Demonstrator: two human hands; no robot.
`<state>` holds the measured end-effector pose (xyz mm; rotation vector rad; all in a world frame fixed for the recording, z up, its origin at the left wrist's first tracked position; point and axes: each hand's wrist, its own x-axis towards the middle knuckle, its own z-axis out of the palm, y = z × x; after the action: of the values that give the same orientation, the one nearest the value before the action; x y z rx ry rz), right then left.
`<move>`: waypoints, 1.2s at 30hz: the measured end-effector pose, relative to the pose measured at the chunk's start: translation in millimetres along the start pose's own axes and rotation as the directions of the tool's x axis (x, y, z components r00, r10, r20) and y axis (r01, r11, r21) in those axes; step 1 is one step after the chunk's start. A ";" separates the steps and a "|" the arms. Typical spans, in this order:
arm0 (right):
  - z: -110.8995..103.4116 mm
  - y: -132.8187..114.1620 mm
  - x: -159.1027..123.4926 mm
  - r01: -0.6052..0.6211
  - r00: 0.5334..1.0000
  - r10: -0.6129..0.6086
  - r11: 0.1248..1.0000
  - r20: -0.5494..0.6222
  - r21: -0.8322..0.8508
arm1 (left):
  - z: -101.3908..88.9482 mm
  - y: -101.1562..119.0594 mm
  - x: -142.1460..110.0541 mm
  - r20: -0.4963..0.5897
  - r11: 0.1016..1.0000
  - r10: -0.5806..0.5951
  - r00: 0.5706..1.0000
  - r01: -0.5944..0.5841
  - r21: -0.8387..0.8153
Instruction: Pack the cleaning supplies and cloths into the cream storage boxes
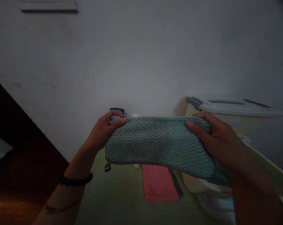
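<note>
A green woven cleaning cloth [153, 140], folded over at its top, is stretched between my two hands above the table. My left hand [105, 129] pinches its upper left corner between thumb and fingers. At the upper right, my right hand [216, 137] grips the cloth with the thumb in front and the fingers behind. Dark checked trim runs along the cloth's lower edge, and a small loop hangs from the lower left corner. Below it, a pink cloth [161, 184] with a dark edge lies flat; its upper end is hidden behind the green one.
The green tabletop [108, 200] meets a white wall [141, 62]. A phone [116, 111] leans upright behind my left hand. On the right stands a cream bin [190, 109] with a white and grey lid [235, 106]. A brown floor [19, 193] shows at lower left.
</note>
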<state>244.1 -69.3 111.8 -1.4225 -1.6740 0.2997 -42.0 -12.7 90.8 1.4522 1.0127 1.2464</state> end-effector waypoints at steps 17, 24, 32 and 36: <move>-5.8 16.6 0.1 -0.155 0.985 0.123 0.943 0.125 0.293 | -15.0 -15.1 3.5 0.207 0.937 0.122 0.971 -0.044 -0.346; 4.8 18.5 3.4 -0.024 0.998 0.039 0.954 -0.043 0.299 | -3.1 -11.0 4.3 0.062 0.947 0.158 0.985 -0.134 -0.291; 5.5 2.7 1.8 -0.061 0.989 0.063 0.998 -0.136 0.017 | 7.7 -4.0 2.5 -0.078 0.976 0.149 0.986 -0.160 -0.151; 4.8 -3.3 0.9 -0.126 0.992 0.127 0.990 -0.007 0.058 | 8.1 -3.1 1.3 -0.033 0.989 0.074 0.997 -0.077 -0.129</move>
<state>238.4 -67.9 111.6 -1.4877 -1.5573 0.4070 -33.8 -11.9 87.7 1.3859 0.8845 1.3656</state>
